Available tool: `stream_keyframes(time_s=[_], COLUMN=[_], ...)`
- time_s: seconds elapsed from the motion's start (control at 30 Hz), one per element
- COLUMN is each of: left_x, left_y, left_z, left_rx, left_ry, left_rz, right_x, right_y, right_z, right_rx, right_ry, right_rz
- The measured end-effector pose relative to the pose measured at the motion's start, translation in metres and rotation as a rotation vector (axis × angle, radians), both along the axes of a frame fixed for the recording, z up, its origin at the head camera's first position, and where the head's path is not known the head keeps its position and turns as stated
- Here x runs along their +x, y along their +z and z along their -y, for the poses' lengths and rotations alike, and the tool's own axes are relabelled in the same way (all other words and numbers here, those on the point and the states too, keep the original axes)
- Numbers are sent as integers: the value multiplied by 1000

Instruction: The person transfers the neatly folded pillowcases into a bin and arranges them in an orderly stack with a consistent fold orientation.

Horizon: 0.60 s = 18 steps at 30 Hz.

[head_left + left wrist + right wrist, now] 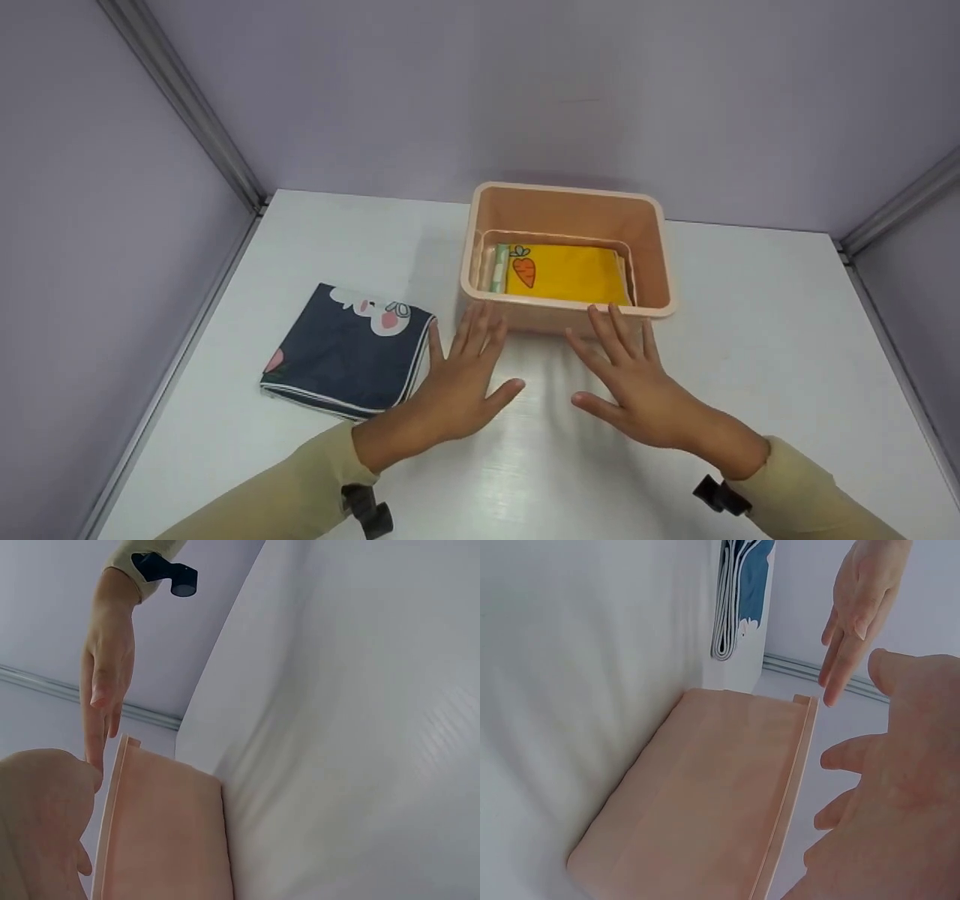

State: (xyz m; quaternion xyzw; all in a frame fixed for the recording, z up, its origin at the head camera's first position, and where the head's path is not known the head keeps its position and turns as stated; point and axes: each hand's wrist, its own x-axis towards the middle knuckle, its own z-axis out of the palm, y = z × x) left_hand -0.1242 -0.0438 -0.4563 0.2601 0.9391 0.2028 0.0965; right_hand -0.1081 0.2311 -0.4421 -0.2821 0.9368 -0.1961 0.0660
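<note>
Left hand [465,386], right hand [637,390]: fingers straight, spread, near the bin [570,190]. Bin: near far edge of table [757,337], yellow cloth [574,274] inside. Navy cloth [346,360]: folded, toward left edge.

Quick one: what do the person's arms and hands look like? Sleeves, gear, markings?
Left sleeve and right sleeve: long, plain, pale khaki. A small black device sits at each cuff, left device and right device, each with a rounded end; no cables visible. Left hand and right hand: no gloves, rings or markings visible.
</note>
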Motion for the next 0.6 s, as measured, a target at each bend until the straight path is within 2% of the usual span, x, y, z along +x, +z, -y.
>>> stream_keyframes(time_s=[0.2,0.47,0.6], left_x=[4,7,7], left_y=[-7,-16,-19], left_z=[4,10,14], left_rx=[31,33,37], left_ry=[3,30,42], left_rz=[20,19,41], right_x=[3,5,5], right_y=[-2,-5,-7], right_z=[4,12,18], right_rx=[-10,-16,-9], right_ry=[26,32,47], right_rz=[-9,30,44])
